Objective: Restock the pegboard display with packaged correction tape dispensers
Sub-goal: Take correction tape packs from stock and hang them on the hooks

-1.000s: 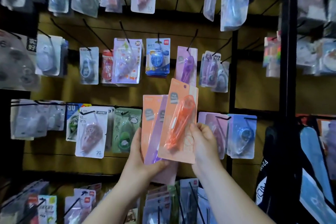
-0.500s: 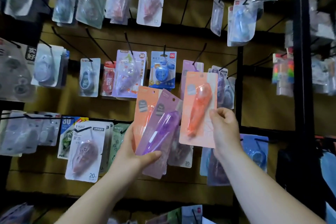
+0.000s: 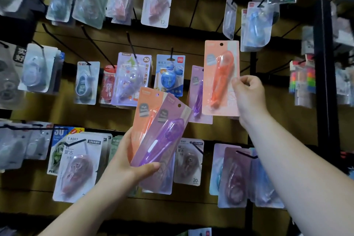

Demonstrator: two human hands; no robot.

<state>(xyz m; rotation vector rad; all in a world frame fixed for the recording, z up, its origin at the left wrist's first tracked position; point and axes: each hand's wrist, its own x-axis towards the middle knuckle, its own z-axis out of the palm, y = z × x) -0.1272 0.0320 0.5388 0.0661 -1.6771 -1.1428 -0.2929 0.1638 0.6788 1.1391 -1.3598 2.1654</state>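
Right hand (image 3: 249,95) pinching orange pack (image 3: 220,74) upright, left hand (image 3: 130,166) gripping purple pack (image 3: 162,140) tilted right

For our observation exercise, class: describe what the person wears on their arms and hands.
Nothing worn shows. The left hand and right hand are ungloved, with no ring, watch or bracelet visible; the left forearm and right forearm are bare, no sleeve in view.

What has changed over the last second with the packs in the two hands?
The right hand has lifted its orange pack off the stack, up and to the right, partly over the hanging purple pack; not yet hooked. The left hand still grips the purple pack and the second orange pack behind it.
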